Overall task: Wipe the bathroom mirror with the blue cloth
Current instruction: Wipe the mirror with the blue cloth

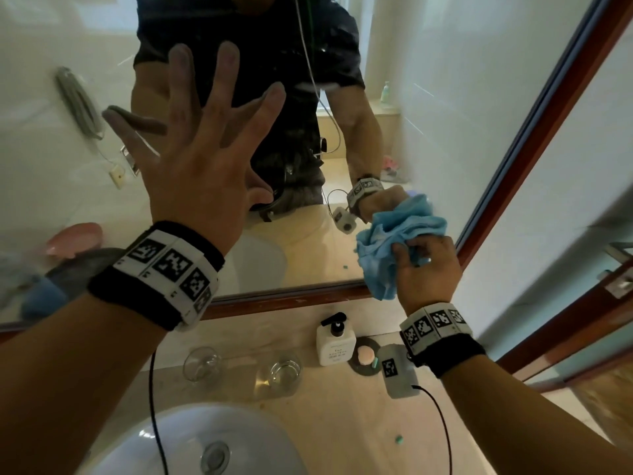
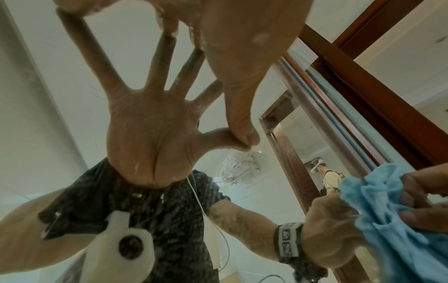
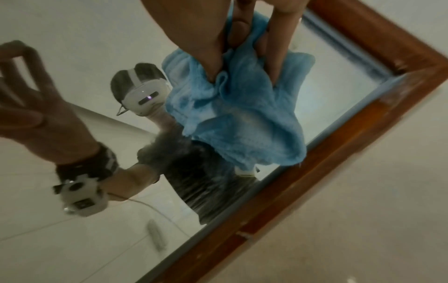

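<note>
Spread wide, our left grip (image 1: 202,156) lies with straight fingers and thumb tip against the glass of the bathroom mirror (image 1: 428,108), holding nothing; the left wrist view shows the fingertips meeting their own reflection.

To its right, low near the mirror's bottom right corner, our right grip (image 1: 428,269) bunches the blue cloth (image 1: 394,241) in curled fingers, with the thumb and fingers dug into its folds. We press the crumpled cloth against the glass just above the brown wooden frame (image 1: 294,298), and a loose tail of it hangs down over the lower edge of that frame. The right wrist view shows the cloth (image 3: 242,114) flat on the glass beside the frame corner.

Below the mirror, on the beige table (image 1: 342,423), we see from left to right a white sink (image 1: 257,440) at the near edge, two clear glasses (image 1: 202,365) standing apart, a white pump bottle (image 1: 334,344) with a black top, and just beside it a round dark dish (image 1: 364,358) with a pink soap. A small green bit (image 1: 398,439) lies on the table nearer to us.
</note>
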`<act>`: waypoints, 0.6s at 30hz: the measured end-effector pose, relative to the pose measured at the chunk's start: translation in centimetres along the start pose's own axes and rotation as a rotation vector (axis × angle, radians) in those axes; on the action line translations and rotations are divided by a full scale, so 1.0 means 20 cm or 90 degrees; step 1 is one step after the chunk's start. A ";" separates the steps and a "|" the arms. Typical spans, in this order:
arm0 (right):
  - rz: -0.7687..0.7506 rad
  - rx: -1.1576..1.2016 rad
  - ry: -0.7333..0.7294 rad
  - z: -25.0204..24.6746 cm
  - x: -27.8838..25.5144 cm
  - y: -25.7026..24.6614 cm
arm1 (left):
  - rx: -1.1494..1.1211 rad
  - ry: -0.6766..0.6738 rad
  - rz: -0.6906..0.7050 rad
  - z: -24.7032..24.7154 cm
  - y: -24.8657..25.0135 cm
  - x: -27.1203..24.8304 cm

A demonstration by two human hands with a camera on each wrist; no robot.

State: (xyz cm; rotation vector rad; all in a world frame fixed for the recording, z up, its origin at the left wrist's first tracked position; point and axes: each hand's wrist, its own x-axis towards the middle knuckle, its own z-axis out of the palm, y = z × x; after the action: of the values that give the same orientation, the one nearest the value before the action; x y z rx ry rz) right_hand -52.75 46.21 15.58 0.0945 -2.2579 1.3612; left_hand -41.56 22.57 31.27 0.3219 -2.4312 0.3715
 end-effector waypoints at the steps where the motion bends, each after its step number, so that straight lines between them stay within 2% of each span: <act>1: -0.009 0.011 -0.003 0.03 -0.03 -0.03 | 0.000 0.003 0.001 0.00 0.00 0.00; 5: -0.065 0.051 -0.034 0.15 -0.15 -0.13 | -0.023 0.028 0.015 0.02 -0.01 0.00; 11: -0.116 0.079 -0.076 0.33 -0.31 -0.27 | -0.008 0.018 0.004 0.00 0.00 -0.02; 18: -0.102 0.076 -0.117 0.32 -0.31 -0.29 | -0.005 0.016 0.007 -0.01 0.00 -0.02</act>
State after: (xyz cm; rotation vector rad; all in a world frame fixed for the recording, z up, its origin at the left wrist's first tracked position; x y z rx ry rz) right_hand -47.97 36.73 15.17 0.4481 -2.2576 1.4507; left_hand -41.02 22.71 31.20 0.2992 -2.4103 0.3695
